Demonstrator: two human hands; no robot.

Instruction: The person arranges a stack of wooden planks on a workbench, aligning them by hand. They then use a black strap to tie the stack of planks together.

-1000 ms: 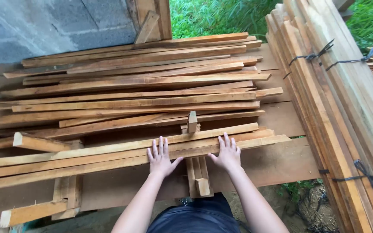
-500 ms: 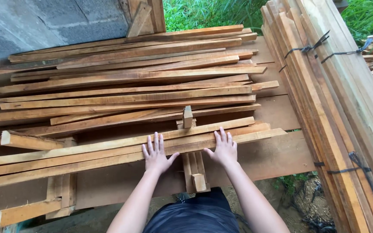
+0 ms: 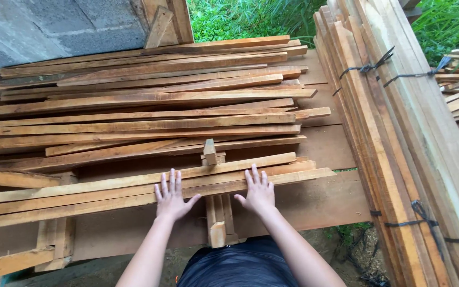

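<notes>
— What is being touched by the two hands?

— Both are laid flat on the nearest long wooden slats, which lie across the front of a rough board table. The left hand is pressed on them palm down, fingers spread and open; the right hand is set just beside it in the same way. Nothing is gripped — the slats are only held down from above.

— Why flat and not clasped?

— A flat palm seems suited to pushing or steadying long, thin strips; it is judged that they are being kept even against each other at the table's front edge.

— And what lies around them?

— Behind the hands, a loose pile of slats is spread over the table, laid roughly parallel. A short upright block is seen between the hands and the pile, with a narrow wooden rail running under the slats towards the person. On the right, bundled planks are leaned — tied with dark wire. A grey block wall and green grass are seen beyond.
</notes>
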